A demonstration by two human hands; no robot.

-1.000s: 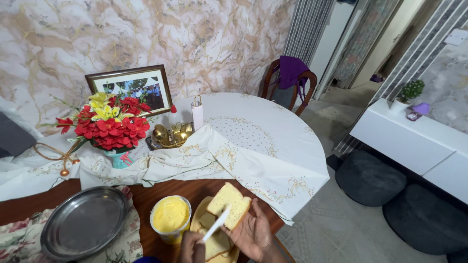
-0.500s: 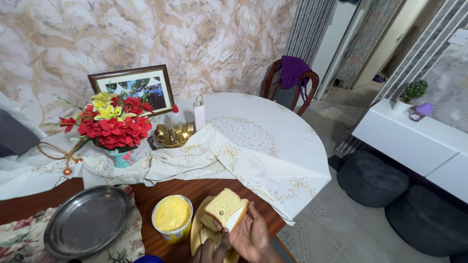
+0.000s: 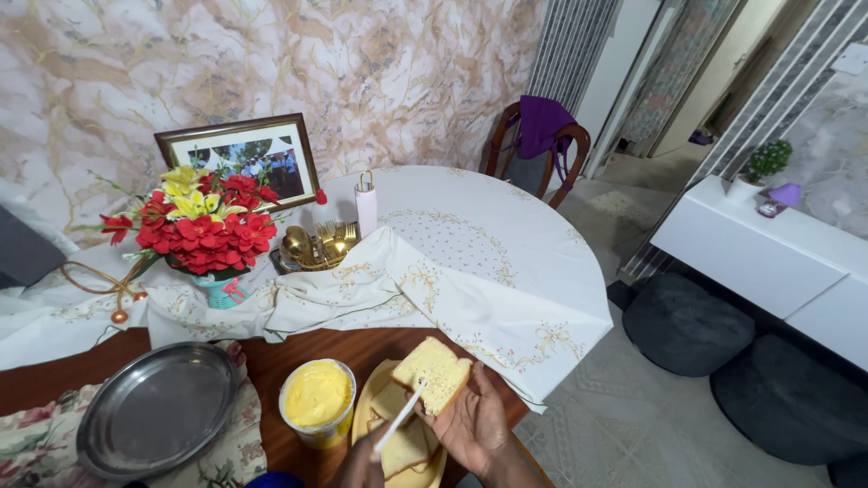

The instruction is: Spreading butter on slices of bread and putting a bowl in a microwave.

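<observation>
At the far left, a round dull-grey metal tray (image 3: 155, 421) lies flat on a floral cloth (image 3: 36, 443) at the table edge. Behind it stands a bouquet of red and yellow artificial flowers (image 3: 203, 228) in a small teal pot, with a dark-framed photograph (image 3: 240, 163) leaning on the marbled wall. A cream embroidered tablecloth (image 3: 470, 271) is folded back, baring the brown wooden tabletop (image 3: 353, 348).

Just right of the tray sits an open round tub of yellow spread (image 3: 316, 398), upright, lid off. Beside it, touching or nearly so, is a pale yellow plate (image 3: 363, 414) carrying further bread slices (image 3: 404, 445).

The left hand (image 3: 362, 465) enters at the bottom edge, mostly out of frame; it is closed about the handle of a slim white plastic knife (image 3: 400, 416), whose blade rests on the bread. The finger placement cannot be told.

The right hand (image 3: 470, 425) cradles a pale, square slice of white bread (image 3: 432, 373) above the plate, palm beneath, fingers curled up along its right edge, the slice tilted toward the knife.

Judgement: the slice is light, soft and easily torn or dented; support from below across the palm suits it better than a pinch at the crust. The knife is light and likely flexible.
</observation>
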